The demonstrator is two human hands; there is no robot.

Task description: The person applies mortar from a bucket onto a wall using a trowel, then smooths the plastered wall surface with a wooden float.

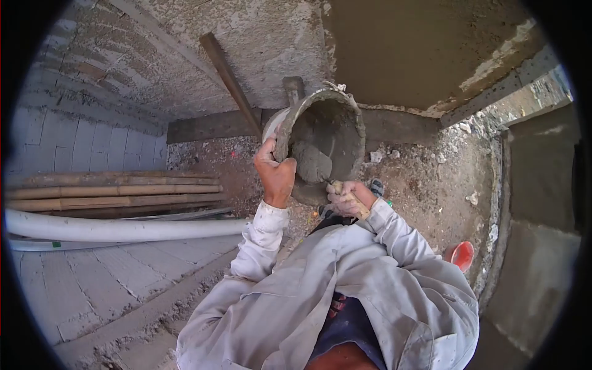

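Note:
A mortar-crusted bucket (356, 126) is tilted so that its mouth faces me, with wet grey mortar inside. My left hand (275, 174) grips its left rim, thumb on the near side. The handle of a trowel (313, 164) is in my right hand (351, 198), fingers wrapped round it at the bucket's lower right. The trowel's blade reaches into the bucket and looks coated with mortar.
A wooden plank (231, 83) leans on the rough wall ahead. Bamboo poles (117, 192) and a white pipe (123, 227) lie at the left. A red container (460, 255) stands on the debris-strewn ground at the right. Smooth wet plaster (425, 49) covers the upper right wall.

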